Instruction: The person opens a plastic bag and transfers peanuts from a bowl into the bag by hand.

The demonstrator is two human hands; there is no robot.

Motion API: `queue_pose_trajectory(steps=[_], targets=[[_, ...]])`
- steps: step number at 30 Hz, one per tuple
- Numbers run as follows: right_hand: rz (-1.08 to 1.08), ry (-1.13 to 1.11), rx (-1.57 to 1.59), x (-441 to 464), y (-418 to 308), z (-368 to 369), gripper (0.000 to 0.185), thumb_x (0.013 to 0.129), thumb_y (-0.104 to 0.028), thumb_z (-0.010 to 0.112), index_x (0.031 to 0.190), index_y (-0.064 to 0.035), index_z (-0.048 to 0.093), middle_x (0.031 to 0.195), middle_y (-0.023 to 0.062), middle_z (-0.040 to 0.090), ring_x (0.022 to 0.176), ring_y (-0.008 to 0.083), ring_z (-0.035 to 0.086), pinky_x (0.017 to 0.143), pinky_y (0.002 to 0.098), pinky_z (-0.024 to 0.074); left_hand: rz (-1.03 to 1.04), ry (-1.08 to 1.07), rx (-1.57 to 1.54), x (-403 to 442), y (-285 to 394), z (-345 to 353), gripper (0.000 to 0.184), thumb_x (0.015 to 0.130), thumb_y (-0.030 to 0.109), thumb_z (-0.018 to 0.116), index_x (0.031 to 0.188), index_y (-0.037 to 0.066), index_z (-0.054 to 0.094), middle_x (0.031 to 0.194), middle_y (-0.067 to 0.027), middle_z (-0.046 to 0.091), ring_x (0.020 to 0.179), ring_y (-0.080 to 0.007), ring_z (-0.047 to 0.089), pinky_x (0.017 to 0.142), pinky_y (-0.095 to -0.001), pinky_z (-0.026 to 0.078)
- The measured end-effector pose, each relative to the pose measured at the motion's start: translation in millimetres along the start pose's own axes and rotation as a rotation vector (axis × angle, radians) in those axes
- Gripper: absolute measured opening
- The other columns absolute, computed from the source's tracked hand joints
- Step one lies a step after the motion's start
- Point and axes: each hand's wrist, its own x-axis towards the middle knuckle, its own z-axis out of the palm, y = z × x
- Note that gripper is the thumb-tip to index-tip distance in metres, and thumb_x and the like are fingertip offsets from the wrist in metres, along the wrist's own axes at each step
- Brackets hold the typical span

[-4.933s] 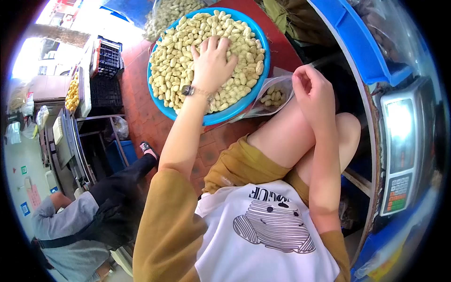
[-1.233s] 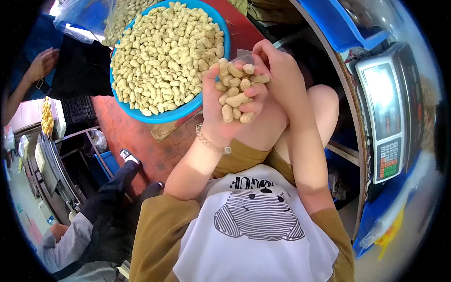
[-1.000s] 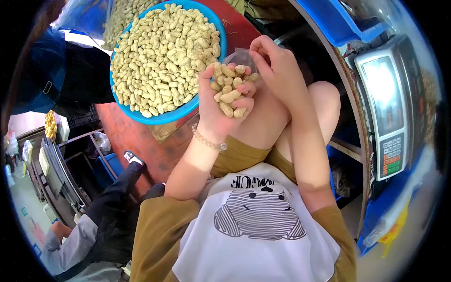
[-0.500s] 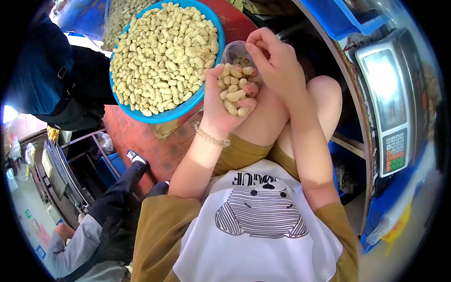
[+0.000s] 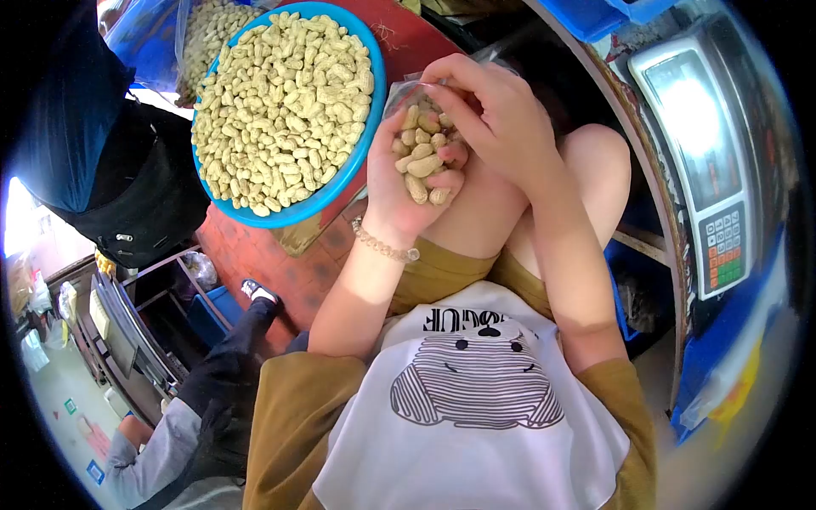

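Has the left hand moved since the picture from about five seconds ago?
Yes. It was in the peanuts in the blue basin; judged against that basin, the left hand has moved right in the view, off its rim.

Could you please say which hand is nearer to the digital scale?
Right. The right hand is left of the digital scale, not touching it; the left hand, cupping peanuts, is farther left, near the blue basin.

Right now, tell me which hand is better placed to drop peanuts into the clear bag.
Probably the left hand: it cups peanuts close by the clear bag, while the right hand appears occupied holding the bag's edge.
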Motion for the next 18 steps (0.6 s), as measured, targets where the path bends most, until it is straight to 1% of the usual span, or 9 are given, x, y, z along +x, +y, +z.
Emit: queue_pose_trajectory(steps=[4,7,10,13,14,16,18], targets=[[-0.067,-0.030,0.015,-4,4,0,0.009,0.088,-0.018,0.062,0.093,-0.0109,0.064,0.070,0.0121,0.063,0.068,0.0349,0.061,0.067,0.0435,0.0466,0.021,0.016,0.086,2,-8,6,0.031,0.101,0.036,0.041,0.107,0.014,0.061,0.091,-0.0013,0.063,0.072,-0.0130,0.056,0.047,-0.0216,0.034],[-0.084,-0.006,0.036,-8,3,-1,0.010,0.087,-0.019,0.062,0.093,-0.0109,0.065,0.071,0.0122,0.063,0.069,0.0344,0.061,0.067,0.0432,0.0471,0.020,0.004,0.053,6,-11,1,0.026,0.099,0.037,0.047,0.108,0.015,0.059,0.093,0.0021,0.061,0.073,-0.0119,0.053,0.048,-0.0195,0.034],[-0.017,-0.038,0.058,-7,-2,-12,0.010,0.088,-0.019,0.062,0.092,-0.0097,0.065,0.072,0.0125,0.064,0.069,0.0333,0.063,0.064,0.0422,0.0477,-0.014,-0.007,-0.015,6,-13,7,0.026,0.100,0.035,0.046,0.107,0.014,0.058,0.095,0.0013,0.061,0.074,-0.0124,0.055,0.048,-0.0201,0.036],[0.126,-0.102,0.191,-8,-2,-18,0.011,0.088,-0.018,0.062,0.092,-0.0083,0.064,0.073,0.0134,0.064,0.069,0.0329,0.064,0.061,0.0408,0.0481,0.033,0.055,-0.025,6,-10,4,0.026,0.101,0.033,0.044,0.108,0.012,0.058,0.098,0.0006,0.061,0.078,-0.0132,0.056,0.048,-0.0211,0.038],[0.101,-0.083,0.183,-9,0,-17,0.011,0.088,-0.018,0.062,0.092,-0.0079,0.064,0.073,0.0137,0.064,0.068,0.0329,0.064,0.060,0.0402,0.0482,0.036,0.017,-0.042,6,-8,1,0.025,0.100,0.031,0.045,0.108,0.011,0.058,0.099,-0.0007,0.061,0.084,-0.0146,0.057,0.050,-0.0219,0.040],[0.051,-0.045,0.166,-10,5,-14,0.011,0.089,-0.018,0.063,0.092,-0.0071,0.064,0.073,0.0142,0.064,0.068,0.0330,0.064,0.059,0.0391,0.0483,0.088,0.066,-0.055,7,-7,-2,0.024,0.100,0.029,0.046,0.110,0.011,0.058,0.101,-0.0024,0.061,0.087,-0.0161,0.058,0.054,-0.0222,0.045],[0.082,-0.073,0.146,-9,2,-16,0.011,0.088,-0.017,0.063,0.092,-0.0069,0.064,0.073,0.0141,0.064,0.068,0.0336,0.064,0.059,0.0385,0.0483,0.139,0.131,-0.069,8,-8,-1,0.024,0.099,0.026,0.047,0.112,0.010,0.058,0.105,-0.0044,0.061,0.091,-0.0176,0.059,0.060,-0.0234,0.050]])
